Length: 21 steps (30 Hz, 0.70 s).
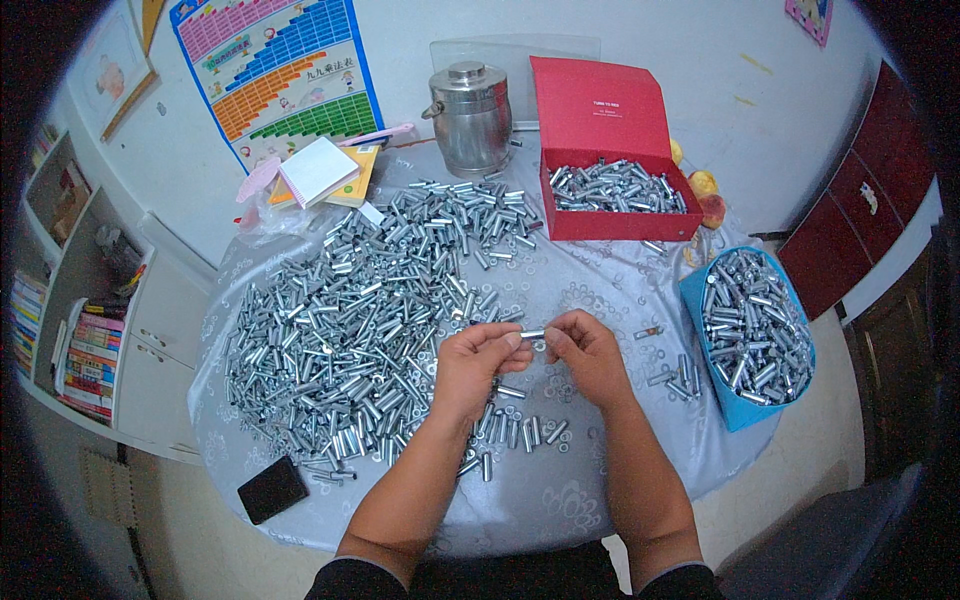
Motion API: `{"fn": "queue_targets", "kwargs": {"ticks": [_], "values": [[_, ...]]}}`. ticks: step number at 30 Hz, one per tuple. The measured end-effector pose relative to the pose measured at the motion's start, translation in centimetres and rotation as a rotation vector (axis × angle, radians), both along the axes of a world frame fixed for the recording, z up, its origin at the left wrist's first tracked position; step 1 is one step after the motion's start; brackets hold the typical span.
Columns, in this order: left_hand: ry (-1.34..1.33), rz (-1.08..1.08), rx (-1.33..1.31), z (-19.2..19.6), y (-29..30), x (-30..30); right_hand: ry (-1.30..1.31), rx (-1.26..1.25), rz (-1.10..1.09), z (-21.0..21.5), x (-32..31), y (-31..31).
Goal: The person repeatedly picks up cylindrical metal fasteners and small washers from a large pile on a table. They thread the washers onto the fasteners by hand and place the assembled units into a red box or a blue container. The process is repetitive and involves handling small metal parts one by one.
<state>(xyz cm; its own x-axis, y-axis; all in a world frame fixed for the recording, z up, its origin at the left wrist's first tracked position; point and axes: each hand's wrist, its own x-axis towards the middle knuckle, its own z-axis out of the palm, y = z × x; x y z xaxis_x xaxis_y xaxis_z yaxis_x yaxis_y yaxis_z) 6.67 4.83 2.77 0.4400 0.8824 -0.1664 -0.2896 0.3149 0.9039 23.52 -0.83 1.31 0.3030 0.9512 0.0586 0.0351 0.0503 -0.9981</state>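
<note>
1. Left hand (478,358) and right hand (588,352) meet above the surface (600,290); each pinches one end of a small metal sleeve (532,334) held level between the fingertips.
2. Large heap of metal sleeves (370,310) just left of the hands; short row (515,435) beneath them.
3. Red box (610,195) behind, blue box (750,335) at the right edge.
4. Black phone (272,489) at the near-left edge.

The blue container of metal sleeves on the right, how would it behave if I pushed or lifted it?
The blue container is heaped with metal sleeves, so it is probably heavy and would resist a push. It sits at the table's edge, so shoving it outward might tip it. Its walls look thin and may flex when lifted.
</note>
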Motion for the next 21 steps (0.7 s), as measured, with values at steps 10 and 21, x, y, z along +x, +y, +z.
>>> {"fn": "queue_targets", "kwargs": {"ticks": [10, 21], "values": [[0.056, -0.058, 0.034, 0.3, -0.6, 0.1, 0.034, -0.240, 0.023, 1.3, 0.4, -0.6], [0.069, -0.036, 0.055, 0.5, -0.7, 0.4, 0.212, -0.059, 0.096, 0.4, 0.5, -0.3]]}}
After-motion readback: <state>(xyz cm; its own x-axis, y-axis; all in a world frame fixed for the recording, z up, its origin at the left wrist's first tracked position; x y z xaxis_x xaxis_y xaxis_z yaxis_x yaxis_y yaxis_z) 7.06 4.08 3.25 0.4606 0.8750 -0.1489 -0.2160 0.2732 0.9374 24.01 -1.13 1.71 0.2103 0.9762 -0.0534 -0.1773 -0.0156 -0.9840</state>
